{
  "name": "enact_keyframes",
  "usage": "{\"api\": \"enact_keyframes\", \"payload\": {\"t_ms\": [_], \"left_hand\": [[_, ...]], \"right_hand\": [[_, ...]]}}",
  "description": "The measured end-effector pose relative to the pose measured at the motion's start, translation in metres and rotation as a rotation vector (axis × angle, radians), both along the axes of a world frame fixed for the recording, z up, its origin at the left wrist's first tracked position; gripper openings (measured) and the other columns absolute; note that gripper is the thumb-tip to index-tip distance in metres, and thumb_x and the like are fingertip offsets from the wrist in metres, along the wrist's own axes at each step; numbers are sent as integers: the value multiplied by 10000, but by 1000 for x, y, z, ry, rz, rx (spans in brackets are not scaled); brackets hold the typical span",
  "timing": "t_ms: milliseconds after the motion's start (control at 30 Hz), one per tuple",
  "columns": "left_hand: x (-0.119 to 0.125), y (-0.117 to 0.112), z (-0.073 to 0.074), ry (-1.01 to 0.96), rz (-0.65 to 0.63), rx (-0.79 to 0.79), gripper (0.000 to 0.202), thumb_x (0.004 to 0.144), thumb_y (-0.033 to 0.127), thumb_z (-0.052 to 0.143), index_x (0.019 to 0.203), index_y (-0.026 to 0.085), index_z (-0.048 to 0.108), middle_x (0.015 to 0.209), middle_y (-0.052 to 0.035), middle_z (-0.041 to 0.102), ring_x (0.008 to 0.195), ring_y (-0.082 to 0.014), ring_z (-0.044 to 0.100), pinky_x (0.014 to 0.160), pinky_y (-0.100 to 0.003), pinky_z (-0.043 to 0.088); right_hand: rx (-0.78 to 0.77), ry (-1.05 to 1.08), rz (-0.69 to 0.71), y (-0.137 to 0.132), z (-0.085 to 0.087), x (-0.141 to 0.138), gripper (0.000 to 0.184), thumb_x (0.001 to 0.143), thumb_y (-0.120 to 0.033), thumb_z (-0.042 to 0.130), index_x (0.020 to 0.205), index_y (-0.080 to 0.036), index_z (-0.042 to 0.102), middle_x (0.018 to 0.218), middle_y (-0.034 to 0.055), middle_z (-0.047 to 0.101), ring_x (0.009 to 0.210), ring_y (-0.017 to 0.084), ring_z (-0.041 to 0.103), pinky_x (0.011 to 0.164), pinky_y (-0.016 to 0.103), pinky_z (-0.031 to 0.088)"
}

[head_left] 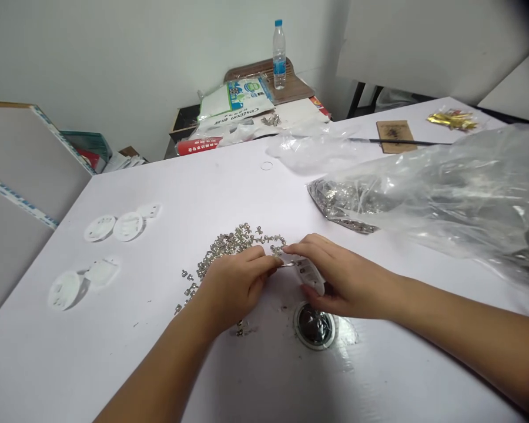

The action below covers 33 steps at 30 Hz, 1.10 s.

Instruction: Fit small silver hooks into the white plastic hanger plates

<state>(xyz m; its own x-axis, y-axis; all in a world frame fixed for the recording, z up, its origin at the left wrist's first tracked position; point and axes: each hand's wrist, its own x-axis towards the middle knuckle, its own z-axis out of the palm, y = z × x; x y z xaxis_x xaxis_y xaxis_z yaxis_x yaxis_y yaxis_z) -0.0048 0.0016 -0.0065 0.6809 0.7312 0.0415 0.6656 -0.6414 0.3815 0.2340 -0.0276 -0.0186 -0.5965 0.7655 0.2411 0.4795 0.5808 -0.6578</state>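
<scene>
My right hand (335, 276) holds a white plastic piece (309, 276) with a rounded edge, tilted between thumb and fingers. Close beside it, my left hand (242, 282) is closed in a pinch on a thin silvery metal piece (286, 265), whose tip reaches the white piece; its exact kind is too small to tell. Behind and left of my left hand lies a loose pile of small metal clips (224, 244), partly hidden by that hand. Below my right hand, a dark round object with a pale rim (315, 326) lies on the white table (158, 364).
White round pieces (64, 291) and squarish ones (101, 273) rest at left. A clear plastic bag (423, 194) of metal parts spreads across the right. Farther back are a cardboard piece (395, 136), gold packets (453, 120) and a water bottle (279, 59).
</scene>
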Motion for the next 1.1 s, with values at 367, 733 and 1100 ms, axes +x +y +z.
{"api": "enact_keyframes", "payload": {"t_ms": [367, 733, 1100], "left_hand": [[3, 3, -2, -44, -21, -63, 370, 924, 166, 391, 1153, 276, 660, 862, -17, 627, 663, -113, 553, 621, -248, 454], [1, 1, 0, -36, 6, -61, 378, 912, 152, 391, 1116, 284, 680, 828, -6, 620, 644, -110, 534, 603, -240, 437], [10, -2, 0, 61, 1, 93, 299, 820, 87, 421, 916, 235, 663, 715, 8, 552, 511, -86, 412, 475, -225, 276]], "right_hand": [[-8, -37, -47, 4, -6, -5, 464, 790, -156, 632, 1199, -227, 425, 1019, 70, 528, 881, 216, 548, 730, 338, 502], [-11, -60, -60, 4, -2, -6, 438, 777, -139, 638, 1154, -214, 429, 980, 50, 514, 842, 195, 546, 678, 296, 474], [6, -16, -56, 5, -9, -7, 437, 774, -132, 637, 1141, -224, 419, 974, 47, 507, 845, 196, 538, 686, 295, 463]]}}
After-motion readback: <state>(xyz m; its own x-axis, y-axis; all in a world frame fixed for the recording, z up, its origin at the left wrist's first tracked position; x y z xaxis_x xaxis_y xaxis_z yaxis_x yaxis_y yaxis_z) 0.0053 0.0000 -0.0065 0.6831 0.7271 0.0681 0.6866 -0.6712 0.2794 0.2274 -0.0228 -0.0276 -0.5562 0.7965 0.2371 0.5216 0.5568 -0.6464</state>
